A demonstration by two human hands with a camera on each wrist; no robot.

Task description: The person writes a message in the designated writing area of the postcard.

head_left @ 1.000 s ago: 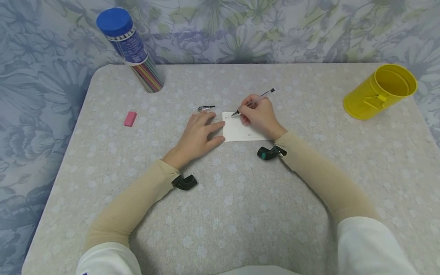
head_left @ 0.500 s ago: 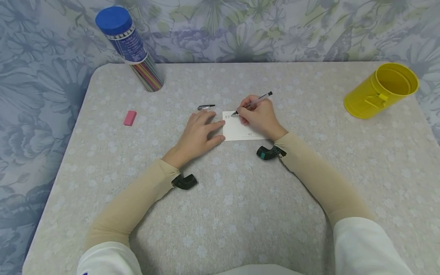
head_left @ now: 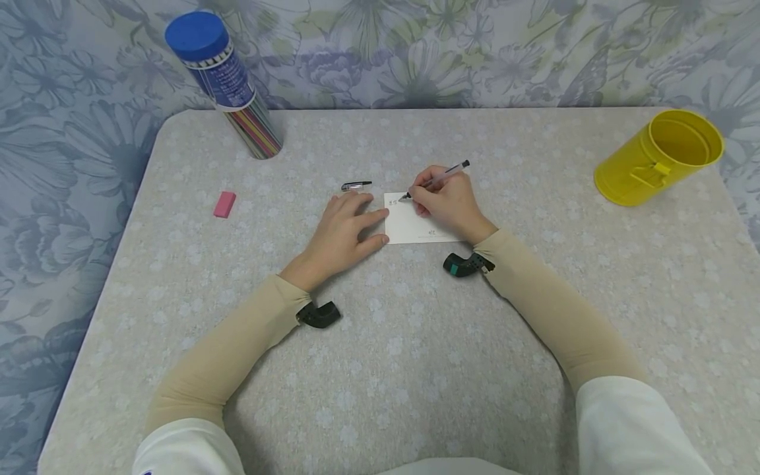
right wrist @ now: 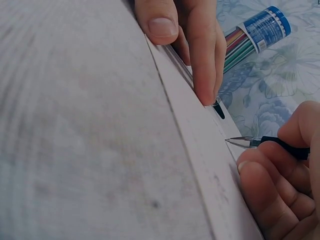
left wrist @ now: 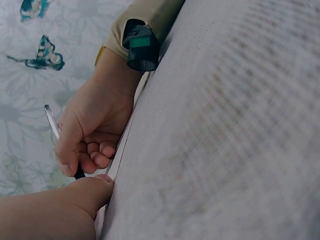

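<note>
A white card (head_left: 410,224) lies on the table with small dark handwriting near its top left and a mark near its lower edge. My right hand (head_left: 448,198) pinches a clear-barrelled pen (head_left: 454,169) with a dark grip, its tip at the card's upper part; in the right wrist view the pen's metal tip (right wrist: 237,142) shows close over the paper. My left hand (head_left: 341,234) lies with fingers spread, thumb and index fingertip resting at the card's left edge. Just beyond those fingers is a black and clear pen cap (head_left: 356,186).
A pink eraser (head_left: 224,204) lies on the left of the table. At the back left stands a blue-lidded tube of coloured pencils (head_left: 237,92). A yellow canister (head_left: 632,168), its top uncovered, is at the back right. Patterned wallpaper (head_left: 415,53) rises behind the table.
The pen's upper end has dipped slightly toward me in my right hand, and its tip stays near the same spot. A little more writing shows at the card's top left. The left hand stays put.
</note>
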